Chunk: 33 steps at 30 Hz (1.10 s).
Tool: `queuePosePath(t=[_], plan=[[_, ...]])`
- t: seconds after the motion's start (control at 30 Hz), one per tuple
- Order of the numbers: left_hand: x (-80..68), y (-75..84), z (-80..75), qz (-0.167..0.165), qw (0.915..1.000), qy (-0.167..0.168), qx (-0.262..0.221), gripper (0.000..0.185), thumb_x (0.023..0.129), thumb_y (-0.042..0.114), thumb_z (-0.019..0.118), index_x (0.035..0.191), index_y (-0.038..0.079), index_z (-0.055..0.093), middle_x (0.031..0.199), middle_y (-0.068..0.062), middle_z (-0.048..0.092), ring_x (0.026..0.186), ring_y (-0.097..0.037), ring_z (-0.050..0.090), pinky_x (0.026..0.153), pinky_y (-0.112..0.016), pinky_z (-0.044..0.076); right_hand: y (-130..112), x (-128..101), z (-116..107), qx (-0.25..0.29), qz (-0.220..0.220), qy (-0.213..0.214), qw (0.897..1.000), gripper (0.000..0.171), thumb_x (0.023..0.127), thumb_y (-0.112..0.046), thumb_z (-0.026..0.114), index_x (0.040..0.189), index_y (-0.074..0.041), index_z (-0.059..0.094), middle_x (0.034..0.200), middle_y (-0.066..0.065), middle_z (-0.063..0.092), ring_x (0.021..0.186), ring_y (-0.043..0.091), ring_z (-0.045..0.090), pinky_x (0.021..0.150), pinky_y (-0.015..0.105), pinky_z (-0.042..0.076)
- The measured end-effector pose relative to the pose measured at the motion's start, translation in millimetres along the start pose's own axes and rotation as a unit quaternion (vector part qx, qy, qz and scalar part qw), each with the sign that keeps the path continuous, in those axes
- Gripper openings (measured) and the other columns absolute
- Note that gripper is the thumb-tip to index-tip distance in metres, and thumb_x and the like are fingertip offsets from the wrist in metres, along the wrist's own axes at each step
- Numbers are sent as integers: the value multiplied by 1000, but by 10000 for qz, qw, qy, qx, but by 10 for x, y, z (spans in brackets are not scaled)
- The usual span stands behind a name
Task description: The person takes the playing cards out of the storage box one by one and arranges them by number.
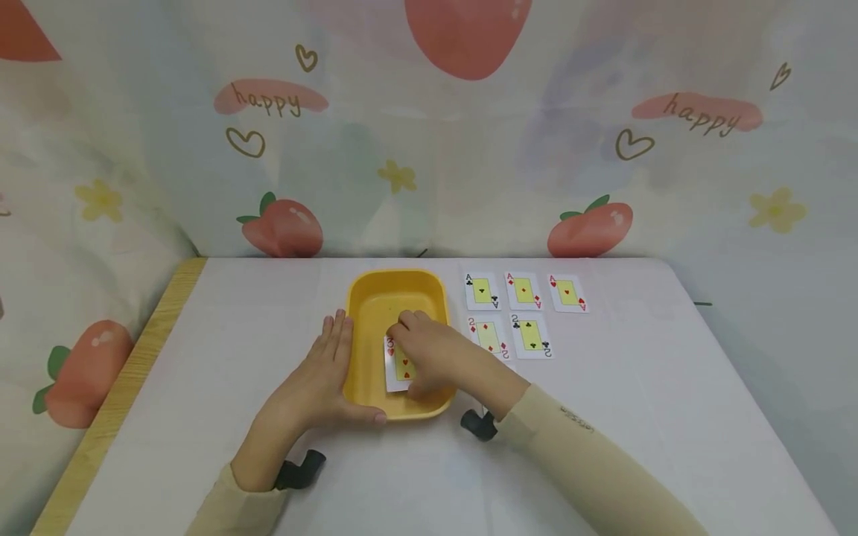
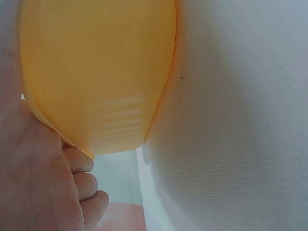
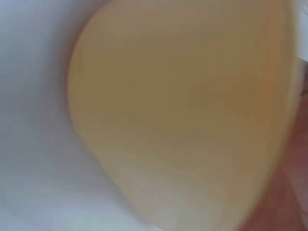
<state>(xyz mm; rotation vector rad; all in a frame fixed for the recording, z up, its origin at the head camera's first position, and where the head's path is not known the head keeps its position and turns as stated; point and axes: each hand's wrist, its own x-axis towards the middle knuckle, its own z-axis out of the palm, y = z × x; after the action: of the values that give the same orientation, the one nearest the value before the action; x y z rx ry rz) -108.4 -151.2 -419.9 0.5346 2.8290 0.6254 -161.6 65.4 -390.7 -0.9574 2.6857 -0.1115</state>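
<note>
A yellow plastic tray point(image 1: 367, 372) stands on the white table, and its outer wall fills much of both wrist views. Along its left rim lies my left hand point(image 1: 315, 383), fingers straight and thumb stretched along the near edge. In the left wrist view, the fingers point(image 2: 85, 186) rest beside the rim. My right hand point(image 1: 432, 353) reaches into the tray over the right rim, fingers curled at a playing card, a three of hearts point(image 1: 400, 368), which it grips; the hand covers the card's right part. In the right wrist view, only a blurred bit of this hand shows at the right edge.
Right of the tray, face-up cards lie in two rows: the ace of clubs point(image 1: 482, 291), ace of diamonds point(image 1: 523, 290) and ace of hearts point(image 1: 567, 293), then the two of diamonds point(image 1: 487, 336) and two of clubs point(image 1: 532, 336). A patterned cloth point(image 1: 442, 149) hangs behind the table.
</note>
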Motion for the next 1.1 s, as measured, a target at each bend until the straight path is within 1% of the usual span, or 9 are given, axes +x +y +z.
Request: queuePosePath(t=[0.17, 0.33, 0.53, 0.63, 0.9, 1.1], plan=[[2, 9, 3, -86, 9999, -35, 46, 152, 58, 82, 76, 158, 1, -4, 167, -15, -10, 154, -35, -8, 123, -52, 14, 53, -103, -111, 37, -37, 198, 9998, 88, 65, -35, 87, 141, -10, 51, 126, 2, 49, 110, 17, 44, 94, 27, 49], [-8, 22, -4, -90, 9999, -17, 46, 152, 57, 82, 76, 158, 0, -3, 167, -16, -9, 154, -35, -8, 123, -53, 15, 103, -222, -190, 95, -73, 374, 9992, 85, 65, -32, 84, 140, -10, 51, 123, 0, 48, 107, 15, 44, 92, 25, 48], [-8, 27, -6, -105, 9999, -36, -10, 154, 56, 83, 75, 158, 0, -4, 167, -16, -10, 154, -36, -7, 123, -53, 14, 160, -343, -263, 84, -51, 513, 9986, 88, 65, -34, 86, 142, -10, 50, 126, 0, 48, 111, 14, 43, 94, 24, 48], [-3, 25, -3, -158, 9998, -71, -12, 155, 55, 84, 75, 159, 1, -5, 167, -15, -11, 154, -34, -8, 123, -52, 14, 195, -398, -298, 83, 14, 557, 9984, 90, 65, -35, 87, 142, -11, 49, 126, -1, 48, 111, 13, 42, 93, 23, 48], [3, 25, -4, -50, 10000, -20, -23, 154, 55, 84, 75, 158, -1, -3, 167, -18, -8, 154, -37, -5, 123, -54, 14, 330, -579, -346, 193, 203, 671, 9974, 88, 62, -27, 86, 141, -10, 51, 127, 0, 48, 110, 15, 43, 94, 27, 50], [-4, 31, -19, -103, 9999, -67, -117, 154, 57, 80, 78, 158, 0, -5, 167, -16, -10, 154, -35, -7, 123, -54, 13, 445, -730, -329, 215, 389, 698, 9966, 89, 64, -33, 90, 141, -11, 51, 125, -1, 49, 111, 15, 44, 95, 28, 51]])
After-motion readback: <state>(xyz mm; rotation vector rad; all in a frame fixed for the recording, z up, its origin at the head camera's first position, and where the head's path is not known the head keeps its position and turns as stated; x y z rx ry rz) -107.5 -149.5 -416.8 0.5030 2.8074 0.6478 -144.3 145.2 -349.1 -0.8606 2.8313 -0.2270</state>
